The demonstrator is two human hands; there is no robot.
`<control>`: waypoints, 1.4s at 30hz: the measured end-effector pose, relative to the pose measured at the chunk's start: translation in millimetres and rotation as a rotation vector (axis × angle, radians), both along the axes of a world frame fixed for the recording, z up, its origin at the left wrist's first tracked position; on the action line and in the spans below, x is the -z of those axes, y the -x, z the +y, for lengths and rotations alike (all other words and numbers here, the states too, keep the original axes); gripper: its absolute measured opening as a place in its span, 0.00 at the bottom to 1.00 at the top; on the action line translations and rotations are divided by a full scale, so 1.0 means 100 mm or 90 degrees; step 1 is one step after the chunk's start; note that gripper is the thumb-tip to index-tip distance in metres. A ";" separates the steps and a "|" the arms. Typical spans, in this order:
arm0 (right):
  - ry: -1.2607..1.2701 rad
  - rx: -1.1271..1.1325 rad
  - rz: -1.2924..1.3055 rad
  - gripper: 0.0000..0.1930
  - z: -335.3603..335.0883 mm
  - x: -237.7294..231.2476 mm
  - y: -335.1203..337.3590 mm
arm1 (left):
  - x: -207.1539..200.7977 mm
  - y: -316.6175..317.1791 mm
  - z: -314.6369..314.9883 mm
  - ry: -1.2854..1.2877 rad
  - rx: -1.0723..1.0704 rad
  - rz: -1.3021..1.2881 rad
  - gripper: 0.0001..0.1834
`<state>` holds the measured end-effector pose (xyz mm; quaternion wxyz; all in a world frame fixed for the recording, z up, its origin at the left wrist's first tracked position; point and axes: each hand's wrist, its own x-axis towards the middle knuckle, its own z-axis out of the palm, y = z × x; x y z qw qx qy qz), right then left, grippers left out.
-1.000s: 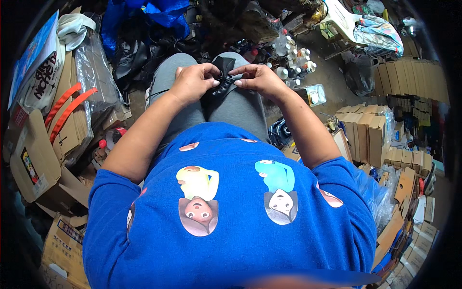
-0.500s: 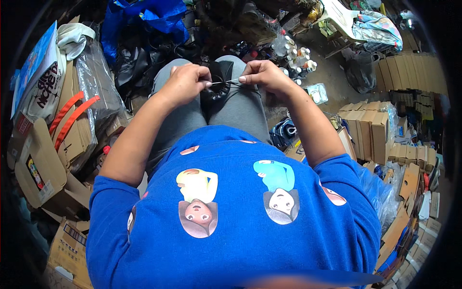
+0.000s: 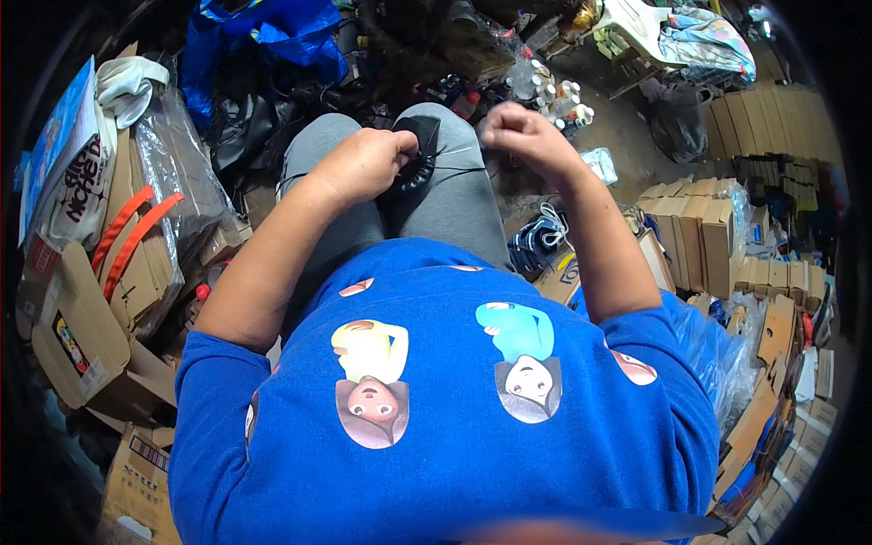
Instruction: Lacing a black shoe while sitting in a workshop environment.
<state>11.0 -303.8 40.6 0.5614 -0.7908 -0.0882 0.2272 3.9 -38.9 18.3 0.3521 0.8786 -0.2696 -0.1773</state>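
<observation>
Cardboard boxes [image 3: 686,241] and loose goods are crowded around a seated person, whose lap is covered by grey trousers [image 3: 445,218]. Above the knees, near the middle of the lap, a small black piece [image 3: 427,145] is held; its upper part is flat and slightly shiny, its lower edge puckered into rounded folds. From it a thin pale thread [image 3: 457,151] is drawn rightward. The piece is pinched between thumb and fingers of the left hand [image 3: 372,162]. The right hand [image 3: 529,138] is raised well apart, its fingers curled narrowly together; whether the thread is gripped there cannot be told.

Half a second ago, the right hand was held closer to the piece; a second ago, both hands were brought together on it. Farther out, white-capped bottles [image 3: 563,102] are clustered beyond the right hand, and a blue bag [image 3: 282,45] is seen beyond the left.
</observation>
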 end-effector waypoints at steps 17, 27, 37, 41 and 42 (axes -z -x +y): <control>0.520 -0.427 -0.516 0.05 0.52 -0.04 -0.06 | 0.16 0.03 0.33 0.000 0.073 -0.198 0.08; -0.056 0.121 0.068 0.12 0.22 -0.18 -0.09 | -0.51 0.18 1.10 0.357 -0.277 0.090 0.04; -0.113 -0.120 -0.053 0.14 0.79 0.03 0.16 | -0.31 0.40 0.37 0.235 0.032 0.125 0.07; 0.308 -0.097 -0.190 0.09 -0.01 0.12 0.27 | -0.43 0.18 1.25 -0.132 -0.056 -0.316 0.07; 0.342 -0.046 -0.218 0.09 -0.28 0.13 0.30 | -0.58 0.10 1.55 -0.200 -0.096 -0.398 0.06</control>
